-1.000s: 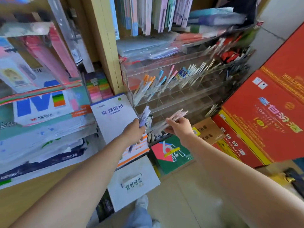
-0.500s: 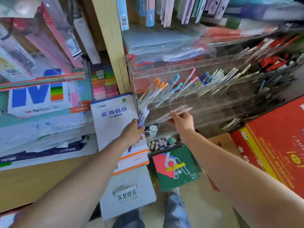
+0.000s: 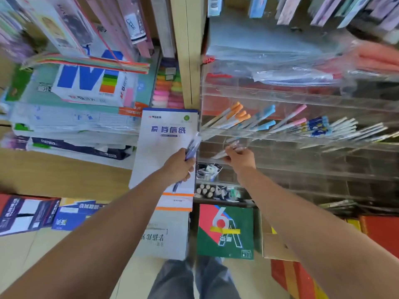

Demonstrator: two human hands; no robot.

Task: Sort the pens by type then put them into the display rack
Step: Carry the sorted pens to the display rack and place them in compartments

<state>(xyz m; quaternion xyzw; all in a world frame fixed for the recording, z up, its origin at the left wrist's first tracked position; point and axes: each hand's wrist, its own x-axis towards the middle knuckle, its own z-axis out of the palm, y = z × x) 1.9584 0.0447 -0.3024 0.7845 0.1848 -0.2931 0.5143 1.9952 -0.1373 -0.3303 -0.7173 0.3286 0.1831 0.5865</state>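
Two bare arms filled the lower half of the frame: the left arm (image 3: 97,229) from the lower left corner and the right arm (image 3: 302,229) from the lower right, both uncovered to the frame edge. The left hand (image 3: 178,166) and right hand (image 3: 239,157), near the centre, were bare too. At bottom centre the legs wore faded blue-grey denim trousers (image 3: 172,279), lightly creased.

Big blue M across the white paper pack (image 3: 90,83). Blue characters ending in 信纸 on the white writing pad (image 3: 160,147) — small red-logo print above them, too fine to read. Large white 6 and A on the green-and-red box (image 3: 224,231). Upside-down characters on the pale carton (image 3: 162,238) — blurred, illegible.
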